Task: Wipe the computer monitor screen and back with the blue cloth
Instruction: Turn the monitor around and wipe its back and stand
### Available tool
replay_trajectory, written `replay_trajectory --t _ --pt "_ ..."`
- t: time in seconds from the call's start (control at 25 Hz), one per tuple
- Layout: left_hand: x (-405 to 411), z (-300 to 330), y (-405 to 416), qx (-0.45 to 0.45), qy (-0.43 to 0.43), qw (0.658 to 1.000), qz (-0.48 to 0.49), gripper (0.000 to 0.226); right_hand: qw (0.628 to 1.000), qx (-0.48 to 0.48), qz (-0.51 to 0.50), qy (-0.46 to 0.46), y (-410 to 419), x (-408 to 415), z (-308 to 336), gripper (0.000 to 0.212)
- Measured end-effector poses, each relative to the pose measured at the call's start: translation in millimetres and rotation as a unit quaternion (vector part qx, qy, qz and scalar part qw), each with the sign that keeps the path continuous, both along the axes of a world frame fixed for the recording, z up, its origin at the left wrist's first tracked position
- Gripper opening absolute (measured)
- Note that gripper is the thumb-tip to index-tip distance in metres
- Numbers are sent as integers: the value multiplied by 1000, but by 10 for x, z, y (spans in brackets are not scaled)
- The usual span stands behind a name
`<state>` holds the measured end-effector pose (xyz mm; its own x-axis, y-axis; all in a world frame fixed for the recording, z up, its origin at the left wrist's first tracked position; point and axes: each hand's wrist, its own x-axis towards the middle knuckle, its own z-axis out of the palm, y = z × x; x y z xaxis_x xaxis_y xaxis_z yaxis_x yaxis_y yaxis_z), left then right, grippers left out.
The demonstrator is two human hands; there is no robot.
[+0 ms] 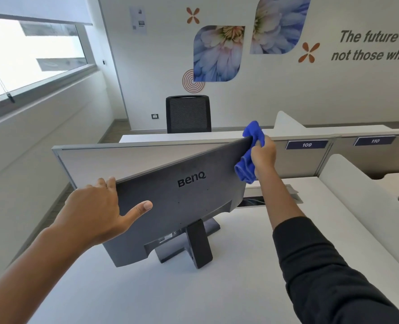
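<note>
Left hand point(93, 213) grips a dark grey flat-panel monitor point(189, 199); right hand point(262, 155) clutches a bunched blue cloth point(246, 167).
The cloth touches the monitor's upper right corner; the left thumb lies on its back. The monitor stands between the hands on the white counter point(147, 288).

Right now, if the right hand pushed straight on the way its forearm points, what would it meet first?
The right hand grips the blue cloth at the upper right corner of the monitor. Straight on, it would likely meet the grey partition behind, near the 109 label; depth is unclear.
</note>
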<state>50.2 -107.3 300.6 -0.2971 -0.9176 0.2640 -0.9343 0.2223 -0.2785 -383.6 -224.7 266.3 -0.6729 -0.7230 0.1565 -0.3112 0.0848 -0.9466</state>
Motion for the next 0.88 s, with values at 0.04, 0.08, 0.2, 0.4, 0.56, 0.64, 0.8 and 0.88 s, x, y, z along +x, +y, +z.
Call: replay_trajectory --t 0.04,0.08,0.2,0.4,0.56,0.64,0.8,0.88 --pt "0 -3 6 2 -3 1000 3 124 998 4 2 -70 25 24 -62 34" --pt "0 -1 17 4 -3 1000 6 124 992 12 2 -124 73 71 -166 35" --pt "-5 1 42 -2 -8 1000 12 124 973 65 -4 -221 299 353 -726 36" --pt "38 55 -24 -23 9 1000 -16 132 952 58 3 -302 464 698 -1038 29" --pt "163 186 4 18 111 993 -28 120 993 -89 -16 -79 362 956 -584 31" --pt "187 242 42 35 144 989 -27 112 975 -189 29 110 403 1291 -444 26" --pt "256 228 11 40 136 990 -21 124 886 -266 165 342 635 2142 -667 30" --pt "296 207 -8 39 132 990 -21 112 840 -264 243 407 788 2371 -924 34"
